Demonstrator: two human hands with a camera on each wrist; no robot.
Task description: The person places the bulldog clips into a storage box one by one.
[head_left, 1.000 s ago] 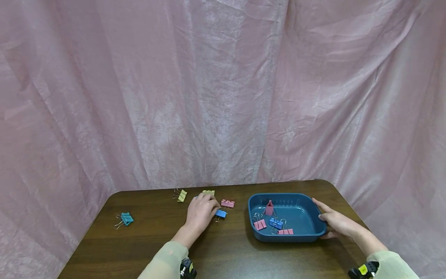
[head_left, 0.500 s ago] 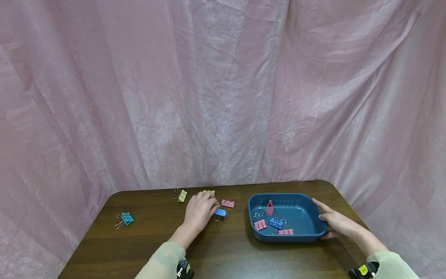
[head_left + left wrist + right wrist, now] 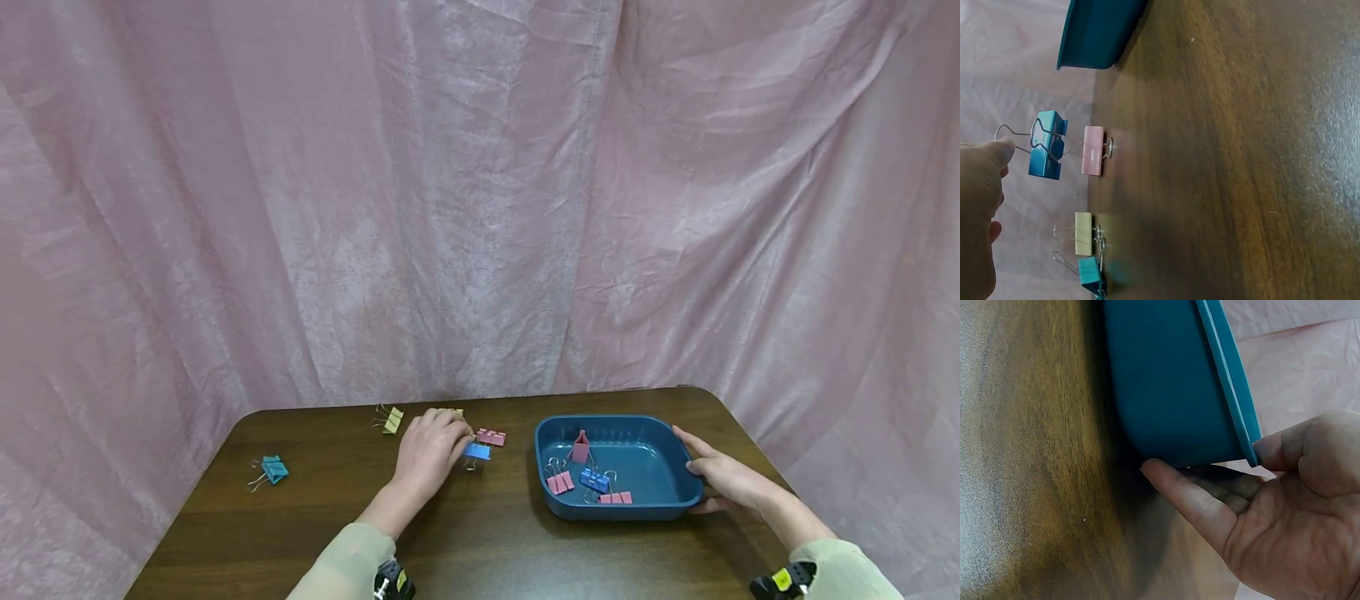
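Observation:
My left hand pinches a wire handle of a blue binder clip between thumb and fingertips. The clip hangs with its body toward the right in the head view. Just beyond it lies a pink binder clip. A yellow binder clip and a teal binder clip show side by side in the left wrist view; the hand largely hides them from the head. My right hand holds the right end of a blue tray, thumb at the rim and fingers against the outer wall.
Inside the tray are several binder clips, pink ones and a blue one, mostly toward its left. Another yellow clip lies near the table's back edge. Far left sits a teal clip. A pink curtain hangs behind the table.
The blue clip has risen with my left hand and moved slightly away from me, closer to the pink clip. The right hand and the tray have stayed put.

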